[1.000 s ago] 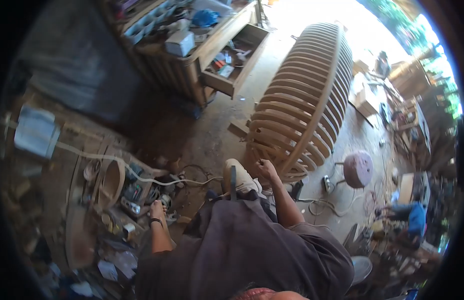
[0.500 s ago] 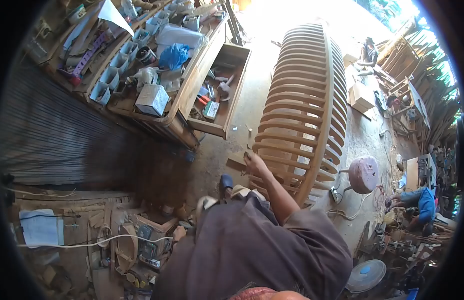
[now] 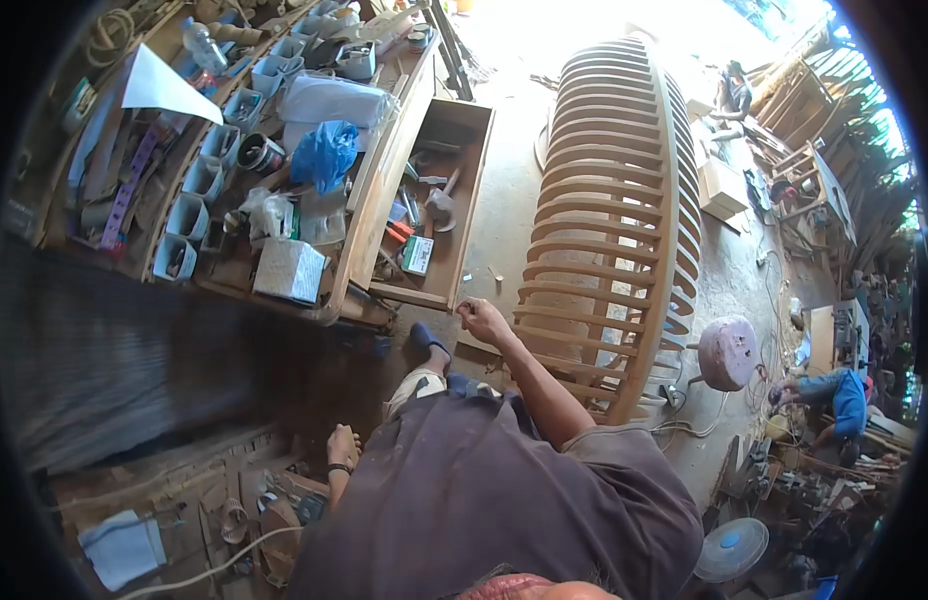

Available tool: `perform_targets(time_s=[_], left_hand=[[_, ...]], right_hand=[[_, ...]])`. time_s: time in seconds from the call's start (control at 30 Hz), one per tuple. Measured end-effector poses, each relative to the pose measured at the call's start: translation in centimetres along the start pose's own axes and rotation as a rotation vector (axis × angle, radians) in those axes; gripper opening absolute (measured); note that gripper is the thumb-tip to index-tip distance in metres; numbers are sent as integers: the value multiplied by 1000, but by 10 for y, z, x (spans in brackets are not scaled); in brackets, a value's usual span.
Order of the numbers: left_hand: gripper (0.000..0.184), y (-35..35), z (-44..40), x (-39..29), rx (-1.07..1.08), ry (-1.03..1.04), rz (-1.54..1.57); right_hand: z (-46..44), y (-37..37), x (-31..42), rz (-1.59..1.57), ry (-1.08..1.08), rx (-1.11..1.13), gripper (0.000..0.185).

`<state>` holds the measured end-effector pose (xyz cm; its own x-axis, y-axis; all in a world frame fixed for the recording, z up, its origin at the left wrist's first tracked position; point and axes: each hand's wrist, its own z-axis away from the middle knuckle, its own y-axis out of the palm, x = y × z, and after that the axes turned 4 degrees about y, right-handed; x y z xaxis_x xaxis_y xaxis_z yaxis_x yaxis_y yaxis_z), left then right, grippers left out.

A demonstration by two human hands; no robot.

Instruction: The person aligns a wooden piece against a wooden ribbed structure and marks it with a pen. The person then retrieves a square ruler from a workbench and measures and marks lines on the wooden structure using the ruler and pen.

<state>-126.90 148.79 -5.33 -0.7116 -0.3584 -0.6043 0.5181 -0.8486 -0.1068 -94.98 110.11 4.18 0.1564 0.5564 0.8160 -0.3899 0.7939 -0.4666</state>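
Observation:
My right hand (image 3: 481,320) is closed, fingers curled together, near the front corner of an open wooden drawer (image 3: 454,285). Anything it grips is too small to make out. Inside the drawer lie a hammer (image 3: 440,203), a small green-and-white box (image 3: 417,255) and other tools. To the right of that hand stands a long, curved frame of wooden slats (image 3: 594,235). My left hand (image 3: 343,447), with a dark band at the wrist, hangs low by my side. Its fingers are loosely bent and apart, and nothing shows in them.
The workbench (image 3: 329,300) at left carries bins, a blue plastic bag (image 3: 324,155) and a foil-like box (image 3: 290,270). A round stool (image 3: 727,353) and a fan (image 3: 732,550) stand at right. Two other people are at the right, one in blue (image 3: 850,403). Cords cross the floor.
My body has moved forward toward the workbench, and one foot has stepped ahead. My right hand has shifted up-left toward the drawer corner. My left hand has come away from the cluttered surface at lower left.

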Motion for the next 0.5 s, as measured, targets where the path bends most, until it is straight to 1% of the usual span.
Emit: perform_targets(time_s=[0.03, 0.07, 0.17, 0.23, 0.27, 0.33, 0.37, 0.43, 0.5], left_hand=[[44, -2, -14, -18, -31, -43, 36], [44, -2, -26, -35, -17, -44, 29], [45, -6, -71, -71, -74, -49, 56], [46, -8, -97, -92, -38, -57, 74], [47, -8, -106, -96, -22, -78, 89], [49, -5, -115, -113, -59, -112, 67], [51, -4, -117, -122, -71, -107, 72], [55, -6, -128, -133, -80, -57, 96], [52, -9, -136, -138, -58, -79, 85]], right_hand=[[-10, 1, 3, 10, -26, 5, 26], [-19, 0, 8, 12, -18, -9, 26], [-38, -6, 39, 100, -5, -27, 26], [-55, -12, 58, 237, 102, 20, 32], [-66, -16, 65, 249, 108, 17, 32], [-82, -17, 74, 236, 81, 30, 34], [-90, -17, 80, 236, 112, 22, 35], [-101, -17, 98, 253, 101, 16, 34], [-113, -13, 111, 279, 96, 15, 33]])
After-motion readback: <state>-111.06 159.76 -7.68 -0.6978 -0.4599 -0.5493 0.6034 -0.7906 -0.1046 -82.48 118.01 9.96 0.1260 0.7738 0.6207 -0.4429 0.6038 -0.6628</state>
